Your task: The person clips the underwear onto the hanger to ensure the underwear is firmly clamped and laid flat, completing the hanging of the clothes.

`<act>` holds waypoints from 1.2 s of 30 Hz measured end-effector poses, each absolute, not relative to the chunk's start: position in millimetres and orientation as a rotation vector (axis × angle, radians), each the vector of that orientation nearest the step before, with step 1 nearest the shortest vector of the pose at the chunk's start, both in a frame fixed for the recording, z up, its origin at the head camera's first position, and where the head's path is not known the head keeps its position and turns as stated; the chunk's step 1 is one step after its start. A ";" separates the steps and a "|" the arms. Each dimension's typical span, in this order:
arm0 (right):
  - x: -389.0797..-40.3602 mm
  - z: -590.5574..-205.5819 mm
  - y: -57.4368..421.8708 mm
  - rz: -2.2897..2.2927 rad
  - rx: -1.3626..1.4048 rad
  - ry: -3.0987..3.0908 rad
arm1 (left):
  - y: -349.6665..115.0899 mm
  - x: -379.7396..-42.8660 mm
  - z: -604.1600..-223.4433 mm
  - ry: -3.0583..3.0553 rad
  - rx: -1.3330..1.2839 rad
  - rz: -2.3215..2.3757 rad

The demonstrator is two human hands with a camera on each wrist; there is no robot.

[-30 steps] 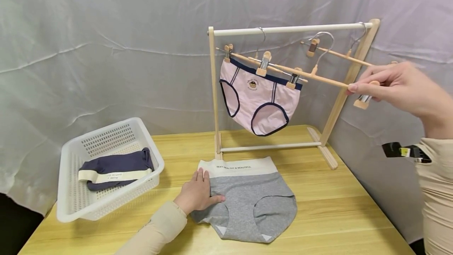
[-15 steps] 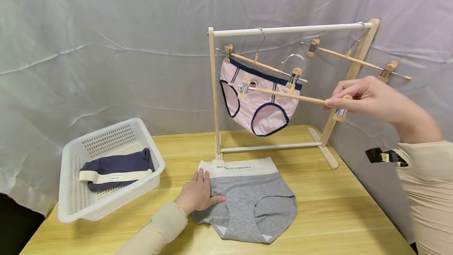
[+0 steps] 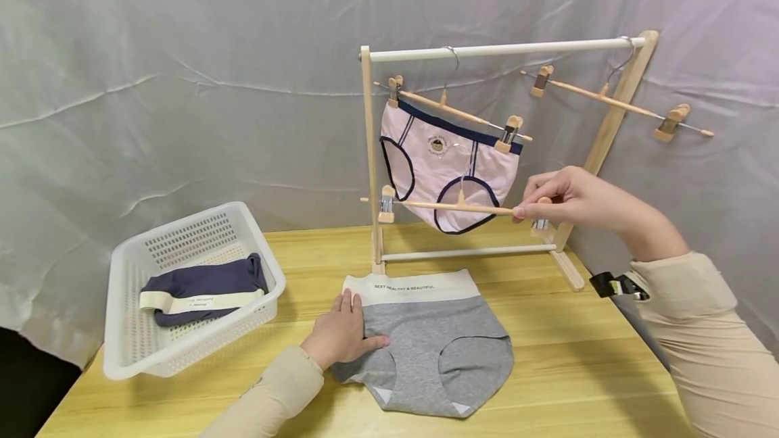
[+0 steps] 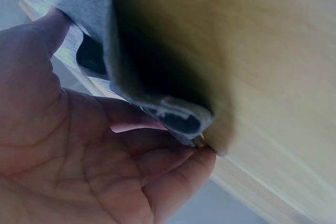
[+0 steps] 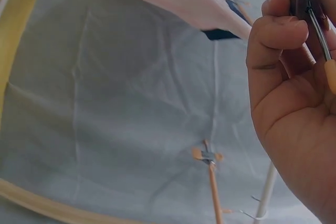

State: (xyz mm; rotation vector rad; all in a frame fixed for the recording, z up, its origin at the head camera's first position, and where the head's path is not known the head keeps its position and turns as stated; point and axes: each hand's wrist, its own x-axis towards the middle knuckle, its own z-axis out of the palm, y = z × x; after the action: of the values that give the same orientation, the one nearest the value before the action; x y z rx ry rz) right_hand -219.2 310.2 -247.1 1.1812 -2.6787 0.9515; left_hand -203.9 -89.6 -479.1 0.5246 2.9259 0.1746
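Pinching bare wooden hanger (image 3: 427,206) in right hand (image 3: 575,201) before already-hung pink cloth briefs (image 3: 427,171), with straight-fingered left hand (image 3: 341,333) on unclipped grey cloth briefs (image 3: 420,343).

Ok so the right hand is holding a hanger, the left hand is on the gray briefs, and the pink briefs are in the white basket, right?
Not quite: the pink briefs aren't in the white basket; the head view shows them clipped to a hanger on the rack. The rest stands: right hand holding another hanger, left hand on the gray briefs.

Grey briefs (image 3: 420,330) lie spread, wooden hanger (image 3: 438,206) aloft.
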 end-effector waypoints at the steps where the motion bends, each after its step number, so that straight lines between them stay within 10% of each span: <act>1: -220.2 -250.5 309.3 0.961 1.193 -2.683 | -89.5 -203.8 -479.0 2.927 0.523 0.173; 36: -263.5 -356.9 256.4 1.060 1.240 -2.830 | -109.5 -213.8 -488.8 3.042 0.581 0.472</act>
State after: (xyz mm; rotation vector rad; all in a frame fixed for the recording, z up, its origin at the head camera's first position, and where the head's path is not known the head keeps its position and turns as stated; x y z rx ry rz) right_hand -263.5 256.4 -356.9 1.2402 -2.8297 1.0604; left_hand -213.8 -109.5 -488.8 0.5806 3.0417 0.4716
